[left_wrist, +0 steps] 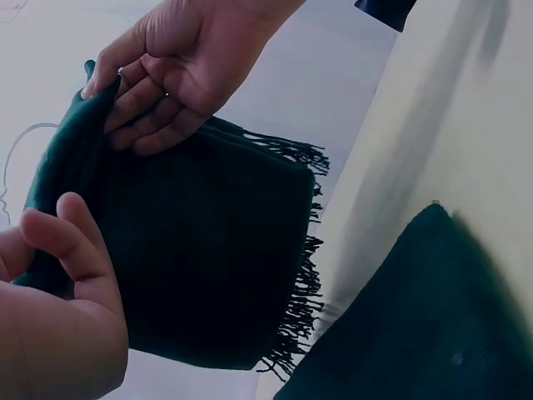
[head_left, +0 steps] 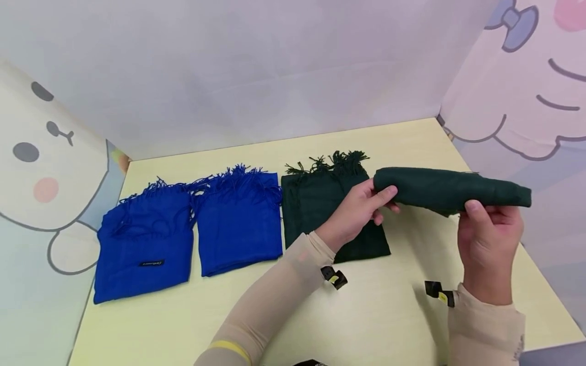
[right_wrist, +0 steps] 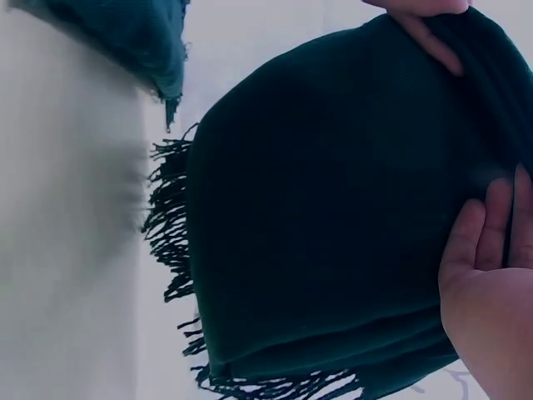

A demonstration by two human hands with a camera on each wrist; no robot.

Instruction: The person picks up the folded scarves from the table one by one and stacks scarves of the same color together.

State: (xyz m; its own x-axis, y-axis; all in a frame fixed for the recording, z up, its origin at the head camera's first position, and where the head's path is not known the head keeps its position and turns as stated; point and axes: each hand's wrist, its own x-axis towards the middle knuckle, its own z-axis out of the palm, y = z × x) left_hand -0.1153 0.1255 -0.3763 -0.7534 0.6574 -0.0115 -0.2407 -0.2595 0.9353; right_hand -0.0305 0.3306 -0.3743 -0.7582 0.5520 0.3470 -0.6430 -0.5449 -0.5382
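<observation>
A folded dark green scarf [head_left: 430,188] is held up over the right part of the table by both hands. My left hand [head_left: 354,208] pinches its left end, thumb on the near face. The right hand [head_left: 487,249] grips the other end with its thumb in front and fingers behind. In both wrist views the held scarf [left_wrist: 208,242] hangs down in layers, with fringe [right_wrist: 171,221] along its lower edge. Another folded dark green scarf [head_left: 304,208] lies flat on the table, partly hidden behind the left hand and forearm.
Two folded blue scarves [head_left: 240,223] [head_left: 142,249] lie in a row to the left, fringes toward the back; the leftmost bears a black label [head_left: 152,263]. The pale yellow table [head_left: 192,325] meets a white back wall [head_left: 256,76] and cartoon-printed side walls [head_left: 517,107].
</observation>
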